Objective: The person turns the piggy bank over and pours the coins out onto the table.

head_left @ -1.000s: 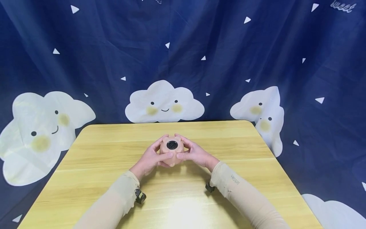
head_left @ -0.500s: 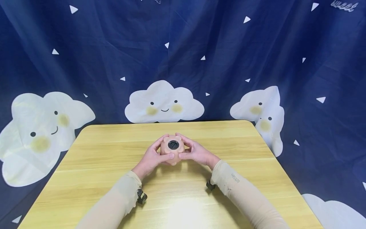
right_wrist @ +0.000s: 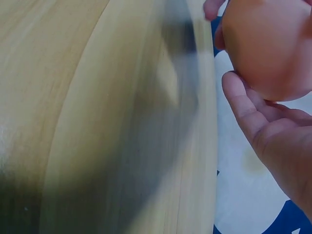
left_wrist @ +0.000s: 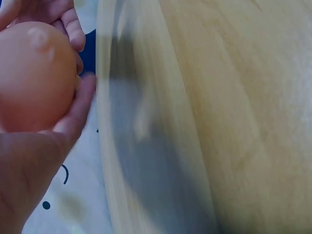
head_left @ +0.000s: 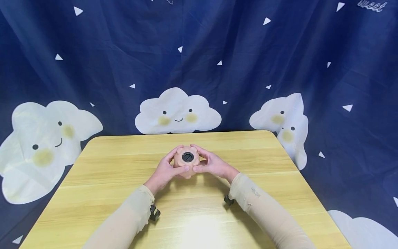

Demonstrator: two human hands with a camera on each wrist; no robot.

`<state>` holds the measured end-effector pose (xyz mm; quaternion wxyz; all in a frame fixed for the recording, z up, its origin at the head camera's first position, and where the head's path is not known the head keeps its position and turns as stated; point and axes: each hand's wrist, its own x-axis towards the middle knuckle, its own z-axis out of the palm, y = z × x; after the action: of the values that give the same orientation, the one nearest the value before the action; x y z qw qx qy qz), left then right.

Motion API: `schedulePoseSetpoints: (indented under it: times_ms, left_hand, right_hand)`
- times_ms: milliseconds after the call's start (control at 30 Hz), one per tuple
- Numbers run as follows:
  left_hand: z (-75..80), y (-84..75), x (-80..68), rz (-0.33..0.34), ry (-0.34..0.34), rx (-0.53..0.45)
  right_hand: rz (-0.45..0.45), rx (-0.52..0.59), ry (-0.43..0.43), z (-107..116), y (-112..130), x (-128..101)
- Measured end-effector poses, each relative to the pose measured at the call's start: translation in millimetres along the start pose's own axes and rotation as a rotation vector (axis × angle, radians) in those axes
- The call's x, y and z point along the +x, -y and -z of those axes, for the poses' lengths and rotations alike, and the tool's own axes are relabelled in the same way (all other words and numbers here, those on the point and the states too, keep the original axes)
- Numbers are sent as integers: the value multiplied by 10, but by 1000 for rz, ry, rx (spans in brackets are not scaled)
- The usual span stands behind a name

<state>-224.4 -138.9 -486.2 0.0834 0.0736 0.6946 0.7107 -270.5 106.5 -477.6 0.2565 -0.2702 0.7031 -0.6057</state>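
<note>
Both hands hold a round pink piggy bank (head_left: pixel 188 165) above the far half of the table. Its underside, with stubby feet and a black slotted plug (head_left: pixel 188 157), faces up toward the head camera. The left hand (head_left: pixel 164 171) grips its left side, thumb across the near face and fingers round the far side. From the right, the right hand (head_left: pixel 216 167) holds it the same way, the two thumb tips close together. In the left wrist view the smooth body of the bank (left_wrist: pixel 34 83) shows a small raised nub; the right wrist view shows its plain rounded side (right_wrist: pixel 273 48).
A wood-grain table (head_left: pixel 124 152) with rounded far corners lies under the hands, glare near its front. Behind it hangs a dark blue curtain (head_left: pixel 199 31) printed with white clouds and triangles. Small black devices (head_left: pixel 154 212) sit at the sleeve cuffs.
The piggy bank shifts a few pixels and tilts slightly, its plug turning a little, while both hands keep their hold. The head view drifts slightly.
</note>
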Motion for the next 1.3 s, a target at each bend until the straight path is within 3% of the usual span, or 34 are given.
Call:
schedulePoseSetpoints:
  times_ms: [400, 733, 1300]
  left_hand:
    - [-17, -2, -31, 33, 50, -109]
    - [45, -59, -83, 39, 145, -227]
    - [25, -63, -70, 27, 102, -190]
  right_hand:
    - [7, 40, 11, 5, -9, -22]
    - [-2, 50, 12, 13, -5, -32]
    - [-2, 51, -3, -31, 59, -78]
